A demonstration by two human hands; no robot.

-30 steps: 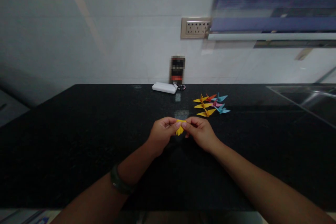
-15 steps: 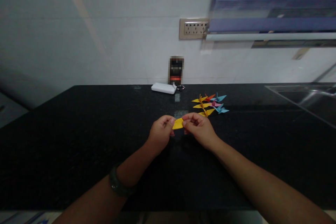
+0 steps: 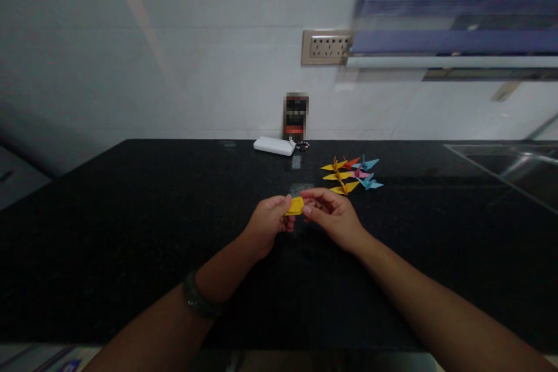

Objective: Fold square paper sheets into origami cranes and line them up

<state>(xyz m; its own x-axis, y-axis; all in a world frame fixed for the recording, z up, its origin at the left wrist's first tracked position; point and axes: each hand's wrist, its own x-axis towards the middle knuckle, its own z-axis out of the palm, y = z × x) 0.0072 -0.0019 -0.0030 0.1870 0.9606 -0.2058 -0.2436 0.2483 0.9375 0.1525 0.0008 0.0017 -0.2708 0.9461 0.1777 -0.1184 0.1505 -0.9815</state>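
Note:
A small piece of folded yellow paper (image 3: 295, 206) is held up over the black countertop, its layers showing at the edges. My left hand (image 3: 267, 222) pinches its left end, thumb on top and the other fingers curled beneath. At the paper's right edge, my right hand (image 3: 335, 218) has its thumb and curled fingers closed in around the corner; how firmly they grip cannot be made out. Just beyond my right hand sits a cluster of folded paper cranes: yellow ones (image 3: 345, 187), an orange-red one (image 3: 350, 163), a pink one (image 3: 358, 174) and blue ones (image 3: 370, 184).
Against the tiled wall, a white oblong device (image 3: 274, 146) with a beaded strap (image 3: 302, 145) lies on the black countertop (image 3: 131, 232). Behind it stands a pixelated dark item (image 3: 296, 116). A sink (image 3: 514, 163) is at the right, and a socket panel (image 3: 326, 47) is on the wall.
My right thumb has shifted to the paper's edge, uncovering more of its right end. The fingers of my left hand have curled further under the paper. The view has shifted slightly.

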